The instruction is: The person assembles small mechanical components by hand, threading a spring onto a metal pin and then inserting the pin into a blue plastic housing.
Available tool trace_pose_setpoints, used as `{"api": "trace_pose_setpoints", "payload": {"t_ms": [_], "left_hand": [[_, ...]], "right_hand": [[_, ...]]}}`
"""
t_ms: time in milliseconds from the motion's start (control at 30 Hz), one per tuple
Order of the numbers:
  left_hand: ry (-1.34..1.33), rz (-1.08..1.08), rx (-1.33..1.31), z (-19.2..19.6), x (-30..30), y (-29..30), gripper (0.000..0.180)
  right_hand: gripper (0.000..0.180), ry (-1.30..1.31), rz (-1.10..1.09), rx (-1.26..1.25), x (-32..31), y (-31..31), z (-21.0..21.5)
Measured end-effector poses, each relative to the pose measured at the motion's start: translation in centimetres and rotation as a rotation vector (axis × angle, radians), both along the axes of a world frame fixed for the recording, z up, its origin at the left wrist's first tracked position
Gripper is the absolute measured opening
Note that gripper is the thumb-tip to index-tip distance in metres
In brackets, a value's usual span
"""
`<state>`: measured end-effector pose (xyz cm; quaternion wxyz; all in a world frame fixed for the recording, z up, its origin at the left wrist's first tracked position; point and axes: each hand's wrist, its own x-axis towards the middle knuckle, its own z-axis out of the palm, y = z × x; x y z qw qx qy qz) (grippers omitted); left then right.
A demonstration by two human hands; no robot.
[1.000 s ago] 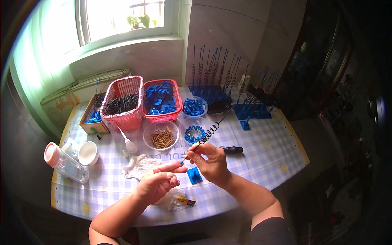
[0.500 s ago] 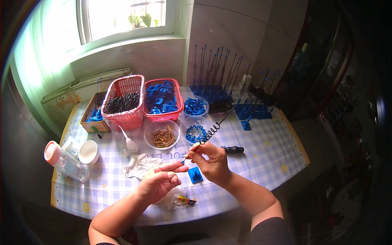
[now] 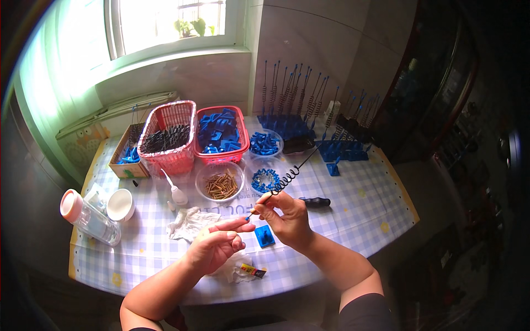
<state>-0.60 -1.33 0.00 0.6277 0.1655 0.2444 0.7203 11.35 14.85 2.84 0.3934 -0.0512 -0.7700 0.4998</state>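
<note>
My right hand pinches a black coiled spring wire near its lower end, and the wire slants up to the right. A small blue cap sits at its lower tip, touching the fingertips of my left hand. The left index and middle fingers are stretched out, the others bent; they do not visibly close round the cap. Below my right hand, a blue square base with a short upright stub lies on the checked cloth. A small yellow and black tube rests on crumpled tissue nearer to me.
Beyond my hands stand bowls of brass-coloured pins, blue caps and blue parts. Baskets hold black springs and blue bases. Upright spring wires stand far right; a black-handled tool and bottle flank my hands.
</note>
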Motion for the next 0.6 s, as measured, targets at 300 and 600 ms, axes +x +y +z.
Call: {"api": "trace_pose_setpoints", "payload": {"t_ms": [300,600], "left_hand": [[-0.004,0.004,-0.021,0.07,-0.03,0.00,0.047],[0.004,0.000,-0.019,0.07,-0.01,0.00,0.047]], "right_hand": [[0.011,-0.011,-0.006,-0.001,0.05,-0.02,-0.01],[0.011,-0.006,-0.007,0.007,0.07,0.01,0.09]]}}
